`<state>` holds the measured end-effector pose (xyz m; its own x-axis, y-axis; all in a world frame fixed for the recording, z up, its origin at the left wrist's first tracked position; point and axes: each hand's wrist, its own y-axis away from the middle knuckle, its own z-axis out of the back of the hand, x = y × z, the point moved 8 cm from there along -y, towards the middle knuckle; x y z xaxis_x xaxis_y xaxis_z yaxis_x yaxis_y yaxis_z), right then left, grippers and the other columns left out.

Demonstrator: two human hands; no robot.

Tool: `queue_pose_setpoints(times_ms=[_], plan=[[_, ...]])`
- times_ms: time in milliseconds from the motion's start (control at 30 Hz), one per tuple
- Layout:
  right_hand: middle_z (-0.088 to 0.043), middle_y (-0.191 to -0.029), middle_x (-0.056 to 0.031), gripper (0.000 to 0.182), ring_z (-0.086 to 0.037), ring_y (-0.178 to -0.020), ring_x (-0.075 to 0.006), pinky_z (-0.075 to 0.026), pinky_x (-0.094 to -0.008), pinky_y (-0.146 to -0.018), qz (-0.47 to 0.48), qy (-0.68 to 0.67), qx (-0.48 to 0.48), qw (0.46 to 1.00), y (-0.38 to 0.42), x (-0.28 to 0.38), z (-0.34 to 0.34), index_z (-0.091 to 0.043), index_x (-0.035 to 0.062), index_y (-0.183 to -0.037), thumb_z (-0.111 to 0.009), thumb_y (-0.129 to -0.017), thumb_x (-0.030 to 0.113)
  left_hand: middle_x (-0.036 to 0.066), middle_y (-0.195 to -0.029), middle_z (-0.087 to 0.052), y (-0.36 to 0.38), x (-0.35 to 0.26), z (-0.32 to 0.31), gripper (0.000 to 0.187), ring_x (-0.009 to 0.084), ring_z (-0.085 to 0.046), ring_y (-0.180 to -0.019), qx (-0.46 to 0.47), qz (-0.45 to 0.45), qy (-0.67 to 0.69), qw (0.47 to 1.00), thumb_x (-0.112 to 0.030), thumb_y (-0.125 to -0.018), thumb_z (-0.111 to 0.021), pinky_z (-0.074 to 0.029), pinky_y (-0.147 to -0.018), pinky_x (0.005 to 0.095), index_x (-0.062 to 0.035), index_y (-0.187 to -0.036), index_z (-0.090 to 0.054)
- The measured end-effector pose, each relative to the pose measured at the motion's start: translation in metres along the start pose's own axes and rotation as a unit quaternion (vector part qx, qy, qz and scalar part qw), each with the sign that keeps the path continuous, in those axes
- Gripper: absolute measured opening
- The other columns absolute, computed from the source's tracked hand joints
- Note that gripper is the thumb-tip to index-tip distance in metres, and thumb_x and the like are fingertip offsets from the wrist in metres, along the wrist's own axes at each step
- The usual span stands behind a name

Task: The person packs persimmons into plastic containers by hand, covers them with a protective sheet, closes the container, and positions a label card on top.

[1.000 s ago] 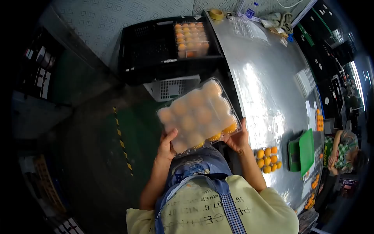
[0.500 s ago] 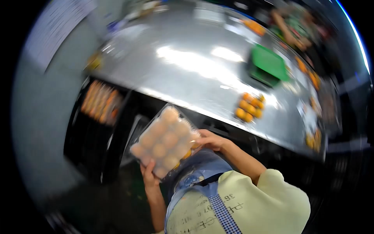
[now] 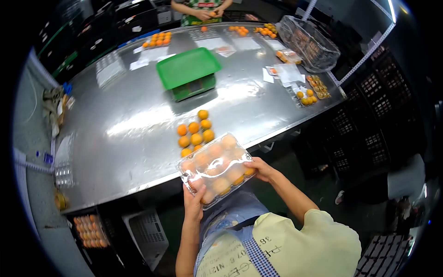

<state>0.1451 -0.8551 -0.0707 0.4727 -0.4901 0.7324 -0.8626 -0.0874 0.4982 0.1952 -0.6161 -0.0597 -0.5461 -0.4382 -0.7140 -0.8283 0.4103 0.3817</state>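
I hold a clear plastic clamshell box of orange fruits (image 3: 216, 167) in both hands, just over the near edge of the steel table (image 3: 115, 124). My left hand (image 3: 194, 199) grips its near left corner. My right hand (image 3: 261, 169) grips its right end. The lid is closed over several fruits. A loose cluster of orange fruits (image 3: 195, 132) lies on the table right behind the box.
A green scale (image 3: 188, 73) stands mid-table. Across the table a person's hands (image 3: 206, 14) handle fruit, with more fruit piles (image 3: 157, 39) nearby. Clear packs (image 3: 306, 97) and a bag of trays (image 3: 308, 42) lie at right. A black crate with a filled pack (image 3: 90, 230) sits lower left.
The view swung from the floor and black crate round to the table. The box came with my hands and is now level at the table edge.
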Motion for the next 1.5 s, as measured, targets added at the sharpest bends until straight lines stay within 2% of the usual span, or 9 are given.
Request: queue_pose_setpoints(times_ms=[267, 400, 533, 633, 667, 767, 967, 1167, 1500], plan=[[-0.062, -0.093, -0.0080, 0.051, -0.057, -0.084, -0.0123, -0.046, -0.0250, -0.071, 0.069, 0.233, -0.158, 0.957, -0.048, 0.114, 0.250, -0.057, -0.0042, -0.111, -0.071, -0.081, 0.035, 0.012, -0.123, -0.050, -0.186, 0.115, -0.152, 0.066, 0.0222, -0.053, -0.110, -0.012, 0.029, -0.075, 0.997, 0.003, -0.079, -0.067, -0.048, -0.093, 0.0339, -0.0023, -0.135, -0.032], [-0.065, -0.089, -0.0182, 0.070, -0.062, -0.082, -0.0212, -0.048, -0.0322, -0.074, 0.023, 0.310, -0.184, 0.933, -0.075, 0.156, 0.338, -0.059, -0.0083, -0.103, -0.071, -0.072, 0.054, 0.009, -0.117, -0.057, -0.264, 0.167, -0.200, 0.051, 0.0223, -0.059, -0.104, -0.049, 0.089, -0.061, 0.993, 0.005, -0.080, -0.063, -0.051, -0.090, 0.0365, -0.0037, -0.127, -0.044], [-0.065, -0.102, -0.0224, 0.076, -0.064, -0.087, -0.0334, -0.050, -0.0385, -0.077, -0.085, 0.636, -0.079, 0.763, -0.088, 0.201, 0.379, -0.064, -0.0002, -0.107, -0.067, -0.067, 0.065, 0.006, -0.108, -0.058, -0.291, 0.185, -0.217, 0.055, 0.0169, -0.058, -0.094, -0.079, 0.049, -0.134, 0.987, 0.003, -0.076, -0.068, -0.050, -0.080, 0.0280, -0.0031, -0.126, -0.045], [-0.066, -0.102, -0.0183, 0.064, -0.064, -0.090, -0.0335, -0.050, -0.0391, -0.081, -0.039, 0.619, -0.167, 0.767, -0.112, 0.290, 0.404, -0.064, 0.0054, -0.110, -0.068, -0.071, 0.056, 0.005, -0.106, -0.057, -0.292, 0.186, -0.207, 0.062, 0.0153, -0.056, -0.090, -0.127, 0.045, -0.231, 0.964, 0.000, -0.074, -0.072, -0.048, -0.078, 0.0270, -0.0030, -0.130, -0.045], [-0.065, -0.105, -0.0175, 0.055, -0.062, -0.096, -0.0331, -0.049, -0.0383, -0.083, 0.074, 0.632, -0.203, 0.744, -0.133, 0.320, 0.415, -0.065, 0.0054, -0.108, -0.069, -0.073, 0.049, 0.007, -0.108, -0.054, -0.292, 0.185, -0.204, 0.065, 0.0161, -0.053, -0.093, -0.151, 0.032, -0.287, 0.945, -0.007, -0.074, -0.075, -0.046, -0.076, 0.0263, -0.0029, -0.131, -0.045], [-0.061, -0.115, -0.0151, 0.034, -0.052, -0.116, -0.0298, -0.043, -0.0397, -0.092, 0.282, 0.702, -0.219, 0.616, -0.179, 0.398, 0.408, -0.065, 0.0058, -0.104, -0.067, -0.077, 0.027, 0.012, -0.116, -0.047, -0.286, 0.150, -0.216, 0.065, 0.0186, -0.050, -0.101, -0.224, -0.068, -0.577, 0.783, -0.012, -0.075, -0.075, -0.045, -0.076, 0.0259, -0.0015, -0.131, -0.044], [-0.052, -0.127, -0.0179, 0.030, -0.035, -0.131, -0.0320, -0.029, -0.0498, -0.104, 0.284, 0.902, -0.128, 0.299, -0.253, 0.399, 0.410, -0.065, -0.0044, -0.098, -0.062, -0.074, 0.015, 0.008, -0.126, -0.042, -0.291, 0.134, -0.208, 0.050, 0.0193, -0.050, -0.104, -0.265, -0.080, -0.428, 0.860, -0.010, -0.081, -0.069, -0.050, -0.080, 0.0320, -0.0060, -0.126, -0.048], [-0.050, -0.128, -0.0189, 0.028, -0.033, -0.132, -0.0302, -0.031, -0.0463, -0.105, 0.306, 0.901, -0.148, 0.269, -0.261, 0.396, 0.422, -0.064, -0.0072, -0.099, -0.056, -0.075, 0.006, 0.006, -0.115, -0.046, -0.300, 0.136, -0.205, 0.036, 0.0163, -0.051, -0.098, -0.256, -0.046, -0.385, 0.885, -0.004, -0.082, -0.064, -0.050, -0.076, 0.0281, -0.0054, -0.117, -0.054], [-0.063, -0.104, -0.0030, 0.020, -0.052, -0.110, -0.0238, -0.039, -0.0400, -0.092, 0.432, 0.783, -0.190, 0.405, -0.246, 0.415, 0.424, -0.066, 0.0092, -0.092, -0.061, -0.072, 0.009, 0.004, -0.110, -0.050, -0.300, 0.143, -0.183, 0.032, 0.0140, -0.055, -0.090, -0.240, -0.034, -0.354, 0.903, -0.002, -0.082, -0.064, -0.050, -0.075, 0.0271, -0.0057, -0.113, -0.057]])
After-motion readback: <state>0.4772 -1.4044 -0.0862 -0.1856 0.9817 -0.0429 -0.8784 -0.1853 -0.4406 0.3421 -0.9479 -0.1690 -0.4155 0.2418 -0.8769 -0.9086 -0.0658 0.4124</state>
